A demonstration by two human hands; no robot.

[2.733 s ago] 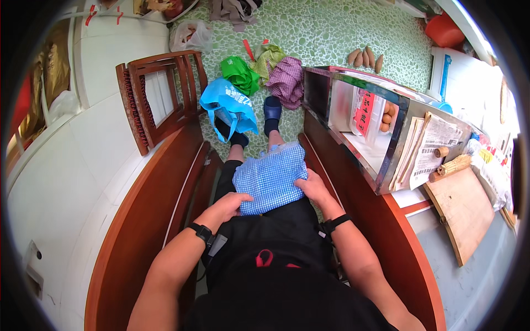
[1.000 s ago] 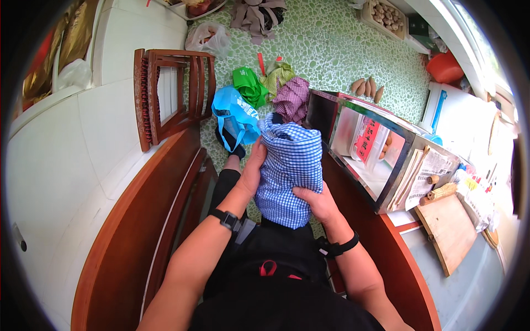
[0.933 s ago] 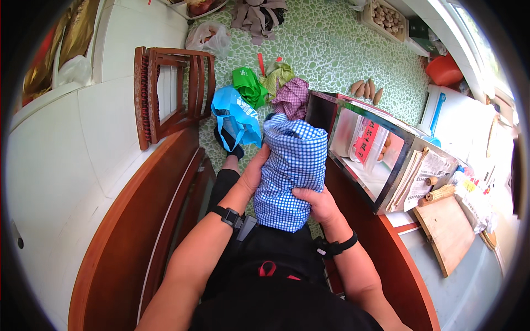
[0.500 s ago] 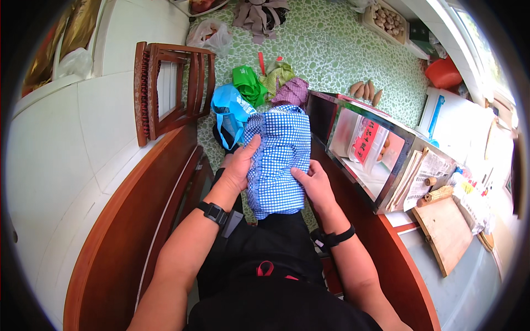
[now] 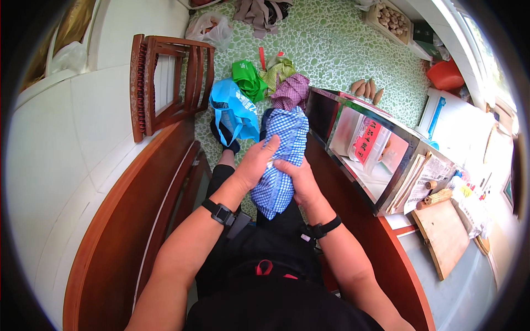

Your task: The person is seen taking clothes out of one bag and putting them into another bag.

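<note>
Between my hands is a blue-and-white checked cloth (image 5: pixel 284 132), bunched narrow around its middle. My left hand (image 5: pixel 256 163) grips its left side, thumb laid over the top. From the right, my right hand (image 5: pixel 301 179) closes round it with the thumb pressed on the front; the fingers behind are mostly hidden. Just beyond the cloth, on the floor, lie a light blue bag (image 5: pixel 234 110), a green bag (image 5: pixel 248 80), a yellow-green patterned cloth (image 5: pixel 277 73) and a purple checked cloth (image 5: pixel 291 92).
A wooden chair (image 5: pixel 182 83) stands at the left. To my right is a glass-sided cabinet (image 5: pixel 370 149), with papers (image 5: pixel 417 176) and a wooden board (image 5: pixel 443 234) beside it. Several brown tubers (image 5: pixel 367 90), a plastic bag (image 5: pixel 211 30) and a box of garlic (image 5: pixel 391 21) are on the floor.
The checked cloth has gone from a broad, flatter bundle to a narrower, squeezed one. My hands have drawn closer together around it, the right moving leftward.
</note>
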